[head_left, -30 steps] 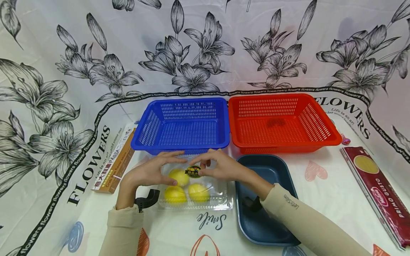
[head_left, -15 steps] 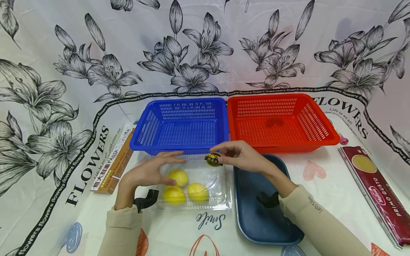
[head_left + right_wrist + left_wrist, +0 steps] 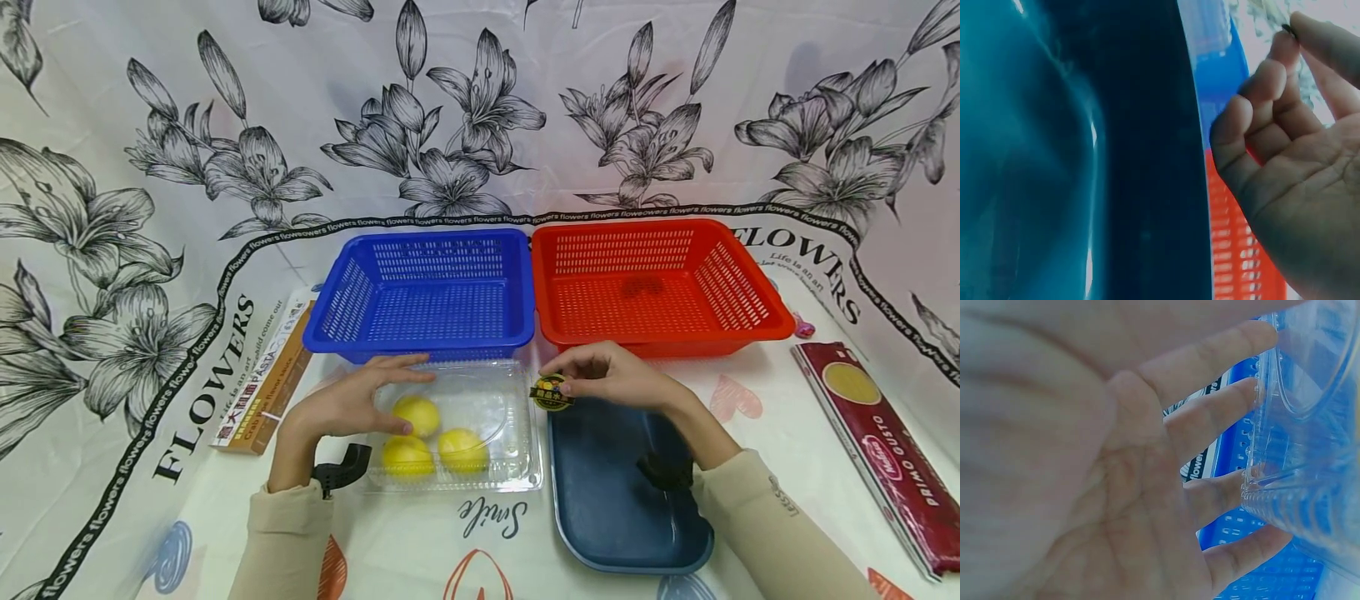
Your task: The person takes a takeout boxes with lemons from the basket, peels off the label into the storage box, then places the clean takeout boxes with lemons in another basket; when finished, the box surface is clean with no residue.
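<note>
Right hand: I see it [image 3: 618, 379] pinching the round label [image 3: 552, 392] between thumb and forefinger, over the far left corner of the dark blue tray [image 3: 607, 500].
Round label: in the head view it shows its printed face, just past the right edge of the clear container [image 3: 498, 417] (my right wrist camera gives me only a thin dark sliver of it).
Left hand: I see it [image 3: 348, 400] with fingers spread and loosely extended, fingertips touching the container's side.
Clear container: it sits on the bench [image 3: 408, 537] left of the tray, three yellow fruits [image 3: 462, 451] in its left and near part.
Far edge: the blue basket [image 3: 420, 347] and red basket [image 3: 667, 345] stand side by side; whether their rims touch I cannot tell.
Left edge: a long box [image 3: 270, 392] lies just beside the blue basket.
Right edge: a maroon pack [image 3: 877, 458] lies well apart from the tray.
Room for moving: I have a narrow strip between container and tray, and wider cloth right of the tray, partly crossed by the right sleeve [image 3: 772, 517].
</note>
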`<state>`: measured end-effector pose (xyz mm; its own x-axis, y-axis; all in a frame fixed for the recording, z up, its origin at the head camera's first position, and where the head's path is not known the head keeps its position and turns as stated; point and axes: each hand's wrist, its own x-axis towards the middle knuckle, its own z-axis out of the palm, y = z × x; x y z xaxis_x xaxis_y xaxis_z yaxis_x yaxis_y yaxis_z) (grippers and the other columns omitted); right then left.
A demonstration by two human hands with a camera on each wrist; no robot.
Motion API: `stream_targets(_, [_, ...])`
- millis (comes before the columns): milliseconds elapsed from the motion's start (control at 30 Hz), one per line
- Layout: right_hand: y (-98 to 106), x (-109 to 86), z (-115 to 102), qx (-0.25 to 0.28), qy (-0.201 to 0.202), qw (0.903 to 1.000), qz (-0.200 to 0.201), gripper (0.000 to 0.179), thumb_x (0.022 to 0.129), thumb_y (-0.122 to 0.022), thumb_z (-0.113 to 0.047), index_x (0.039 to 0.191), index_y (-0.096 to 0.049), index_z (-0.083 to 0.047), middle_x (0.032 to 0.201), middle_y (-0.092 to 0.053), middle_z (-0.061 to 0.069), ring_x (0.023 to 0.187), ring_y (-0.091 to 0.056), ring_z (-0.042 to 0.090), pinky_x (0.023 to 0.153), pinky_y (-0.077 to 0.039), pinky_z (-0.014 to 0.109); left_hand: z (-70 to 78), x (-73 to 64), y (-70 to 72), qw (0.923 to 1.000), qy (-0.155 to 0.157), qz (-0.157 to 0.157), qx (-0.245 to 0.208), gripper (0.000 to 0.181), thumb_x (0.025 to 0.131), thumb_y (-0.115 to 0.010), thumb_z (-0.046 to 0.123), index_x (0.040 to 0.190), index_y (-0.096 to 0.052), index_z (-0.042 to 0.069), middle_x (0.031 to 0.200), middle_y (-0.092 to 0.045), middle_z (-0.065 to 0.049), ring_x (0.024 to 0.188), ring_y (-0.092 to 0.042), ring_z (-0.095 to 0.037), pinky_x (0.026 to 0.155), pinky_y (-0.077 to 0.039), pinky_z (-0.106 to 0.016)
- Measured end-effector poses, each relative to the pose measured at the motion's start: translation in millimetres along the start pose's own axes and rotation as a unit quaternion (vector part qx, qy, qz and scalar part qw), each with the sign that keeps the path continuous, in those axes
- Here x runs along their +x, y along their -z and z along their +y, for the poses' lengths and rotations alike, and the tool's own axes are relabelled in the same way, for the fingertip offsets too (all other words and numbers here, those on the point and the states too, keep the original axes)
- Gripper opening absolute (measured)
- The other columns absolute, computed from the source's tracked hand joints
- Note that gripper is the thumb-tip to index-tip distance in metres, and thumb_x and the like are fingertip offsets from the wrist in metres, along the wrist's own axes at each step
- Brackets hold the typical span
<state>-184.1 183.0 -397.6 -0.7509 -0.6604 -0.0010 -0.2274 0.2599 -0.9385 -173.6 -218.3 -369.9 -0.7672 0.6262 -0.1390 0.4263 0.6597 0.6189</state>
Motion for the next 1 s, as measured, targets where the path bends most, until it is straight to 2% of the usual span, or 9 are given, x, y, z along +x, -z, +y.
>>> stream_targets(233, [11.2,-10.2,12.7,-0.021,-0.033,0.9991,-0.015,0.030,0.098,-0.067,-0.017,0.127,-0.071,-0.013,0.118,-0.074,0.010,0.100,-0.067,0.022,0.089,-0.058,0.029,-0.2,0.1,-0.4,1.0000,0.002,0.000,0.001,0.068,0.083,-0.084,0.016,0.146,-0.057,0.016,0.167,-0.033,-0.008,0.154,-0.024,-0.041,0.115,-0.034,-0.067])
stream_targets(400, [14.4,-13.4,20.9,-0.034,-0.061,0.9974,-0.021,0.030,0.097,-0.068,-0.017,0.126,-0.072,-0.015,0.105,-0.072,0.009,0.094,-0.064,0.020,0.084,-0.057,0.027,-0.4,0.2,-0.3,1.0000,0.000,-0.001,0.001,0.068,0.083,-0.084,0.016,0.146,-0.057,0.016,0.167,-0.033,-0.009,0.154,-0.023,-0.041,0.115,-0.033,-0.068])
stream_targets(533, [15.2,-13.7,26.5,-0.053,-0.063,0.9962,-0.027,0.029,0.097,-0.068,-0.016,0.126,-0.072,-0.016,0.094,-0.068,0.007,0.087,-0.061,0.018,0.076,-0.054,0.026,-0.9,0.4,0.0,1.0000,-0.002,-0.002,-0.001,0.068,0.083,-0.084,0.016,0.145,-0.058,0.016,0.167,-0.033,-0.010,0.154,-0.023,-0.041,0.116,-0.032,-0.068])
stream_targets(733, [15.8,-13.1,30.2,-0.069,-0.064,0.9949,-0.037,0.028,0.097,-0.067,-0.015,0.124,-0.073,-0.016,0.088,-0.067,0.004,0.079,-0.058,0.015,0.068,-0.050,0.024,-2.2,0.9,0.4,1.0000,-0.008,0.002,0.002,0.068,0.082,-0.085,0.018,0.145,-0.058,0.015,0.166,-0.033,-0.010,0.154,-0.023,-0.042,0.115,-0.032,-0.070])
stream_targets(1000, [13.5,-13.4,33.0,-0.091,-0.085,0.9908,-0.054,0.027,0.096,-0.068,-0.015,0.123,-0.073,-0.014,0.085,-0.065,0.002,0.075,-0.056,0.013,0.064,-0.048,0.023,-3.2,1.1,-0.5,1.0000,-0.010,0.002,0.000,0.068,0.082,-0.085,0.018,0.145,-0.058,0.017,0.166,-0.033,-0.010,0.154,-0.023,-0.042,0.115,-0.032,-0.070])
